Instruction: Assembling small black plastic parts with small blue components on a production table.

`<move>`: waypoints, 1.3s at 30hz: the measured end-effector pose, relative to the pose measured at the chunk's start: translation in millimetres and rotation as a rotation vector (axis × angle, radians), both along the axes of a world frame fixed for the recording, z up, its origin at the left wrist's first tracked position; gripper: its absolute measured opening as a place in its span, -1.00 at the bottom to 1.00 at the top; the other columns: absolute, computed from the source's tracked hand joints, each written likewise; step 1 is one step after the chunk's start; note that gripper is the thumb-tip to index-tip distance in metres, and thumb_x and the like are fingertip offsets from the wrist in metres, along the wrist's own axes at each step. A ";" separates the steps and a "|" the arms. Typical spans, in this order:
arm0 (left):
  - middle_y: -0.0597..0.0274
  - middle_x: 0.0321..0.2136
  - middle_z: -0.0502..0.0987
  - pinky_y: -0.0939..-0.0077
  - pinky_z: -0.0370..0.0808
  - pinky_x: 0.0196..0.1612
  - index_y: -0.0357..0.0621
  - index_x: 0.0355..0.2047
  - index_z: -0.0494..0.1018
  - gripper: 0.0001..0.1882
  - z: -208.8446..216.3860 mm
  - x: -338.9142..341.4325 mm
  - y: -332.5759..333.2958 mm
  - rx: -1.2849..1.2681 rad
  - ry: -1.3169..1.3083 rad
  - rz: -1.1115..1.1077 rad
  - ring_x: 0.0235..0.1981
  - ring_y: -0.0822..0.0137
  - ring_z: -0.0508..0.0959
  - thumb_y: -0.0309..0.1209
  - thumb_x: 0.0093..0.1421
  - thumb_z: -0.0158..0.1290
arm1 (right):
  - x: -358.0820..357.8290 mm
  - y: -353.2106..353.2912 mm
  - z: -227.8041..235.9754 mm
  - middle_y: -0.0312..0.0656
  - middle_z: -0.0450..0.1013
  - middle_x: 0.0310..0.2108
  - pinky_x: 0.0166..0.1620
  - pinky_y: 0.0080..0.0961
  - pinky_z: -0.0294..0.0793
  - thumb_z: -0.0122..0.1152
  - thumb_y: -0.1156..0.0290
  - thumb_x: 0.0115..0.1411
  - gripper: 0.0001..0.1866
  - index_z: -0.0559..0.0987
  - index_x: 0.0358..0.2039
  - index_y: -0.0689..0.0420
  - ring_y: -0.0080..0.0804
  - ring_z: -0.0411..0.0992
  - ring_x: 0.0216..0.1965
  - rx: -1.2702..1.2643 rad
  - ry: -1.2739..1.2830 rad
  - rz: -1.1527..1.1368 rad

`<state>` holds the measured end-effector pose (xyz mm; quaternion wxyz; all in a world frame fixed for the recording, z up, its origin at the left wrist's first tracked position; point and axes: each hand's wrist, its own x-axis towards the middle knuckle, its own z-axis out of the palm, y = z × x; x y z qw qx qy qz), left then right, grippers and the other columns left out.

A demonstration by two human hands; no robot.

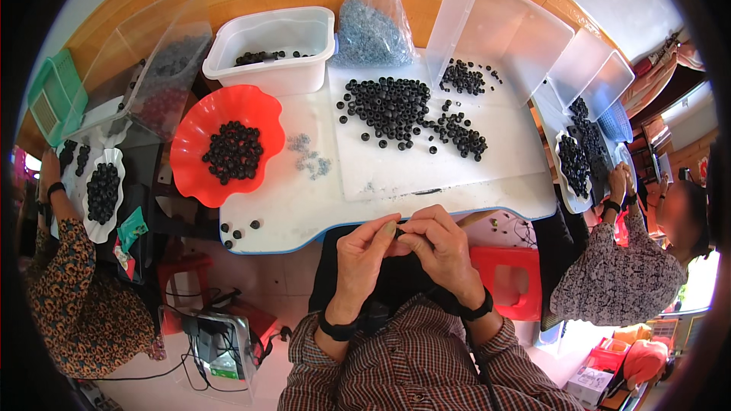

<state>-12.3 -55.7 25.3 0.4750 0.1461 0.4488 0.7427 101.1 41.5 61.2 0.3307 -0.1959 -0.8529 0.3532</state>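
Just off the table's near edge, my left hand (361, 256) and my right hand (443, 253) meet with fingers pinched together. A small black piece (398, 233) shows between their fingertips, mostly hidden by them. Beyond the hands, a heap of small round black parts (388, 106) lies on a white sheet (373, 175), with a looser cluster (461, 137) on its right. A few tiny clear pieces (311, 160) are scattered left of the sheet. The red scalloped bowl (187, 144) at the left holds more of the black parts.
A white tub (274, 78), a bag of clear bluish pieces (373, 34) and a tipped clear bin (506, 34) line the back. Three loose black parts (237, 234) sit near the front left edge. Co-workers' sleeves (84, 289) show on both sides. A red stool (525, 281) stands right.
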 end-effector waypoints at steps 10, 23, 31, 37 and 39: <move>0.05 -0.26 0.59 0.41 0.66 -0.20 -0.41 -0.09 0.50 -0.73 -2.8 -7.2 -2.5 -0.001 -0.055 -0.159 -0.30 0.33 0.62 -0.47 0.26 0.07 | 2.1 -4.0 -5.2 -0.08 0.42 -0.33 -0.37 -0.45 0.52 0.27 0.65 0.03 -0.84 0.53 -0.33 0.28 -0.23 0.48 -0.41 0.043 -0.073 0.050; -0.04 -0.23 0.57 0.36 0.67 -0.19 -0.43 -0.02 0.43 -0.69 -18.0 -16.5 -6.4 0.362 -0.413 -0.192 -0.30 0.27 0.64 -0.48 0.28 0.03 | 7.0 -10.0 4.8 -0.19 0.46 -0.31 -0.29 -0.62 0.47 0.32 0.63 0.06 -0.85 0.61 -0.32 0.22 -0.50 0.46 -0.33 -0.334 0.136 -0.038; -0.03 -0.27 0.58 0.48 0.68 -0.29 -0.41 -0.05 0.45 -0.71 -22.4 -12.5 -4.0 0.432 -0.479 -0.157 -0.40 0.37 0.61 -0.46 0.30 0.01 | 7.4 -11.1 1.5 -0.20 0.45 -0.31 -0.31 -0.65 0.45 0.31 0.63 0.07 -0.86 0.61 -0.32 0.22 -0.53 0.44 -0.34 -0.347 0.128 -0.047; -0.03 -0.22 0.57 0.56 0.65 -0.23 -0.40 -0.03 0.43 -0.70 -21.5 -10.8 -0.2 0.389 -0.513 -0.101 -0.35 0.41 0.60 -0.45 0.30 0.02 | 1.8 -14.9 2.3 -0.21 0.43 -0.29 -0.32 -0.66 0.46 0.28 0.63 0.10 -0.86 0.60 -0.29 0.22 -0.54 0.44 -0.35 -0.286 0.150 -0.065; -0.05 -0.17 0.56 0.56 0.63 -0.17 -0.38 -0.04 0.43 -0.71 -22.4 -11.2 -0.1 0.414 -0.511 -0.094 -0.29 0.41 0.60 -0.44 0.30 0.01 | 0.4 -15.3 3.2 -0.21 0.42 -0.28 -0.32 -0.66 0.46 0.28 0.63 0.10 -0.86 0.60 -0.29 0.22 -0.54 0.44 -0.35 -0.249 0.138 -0.071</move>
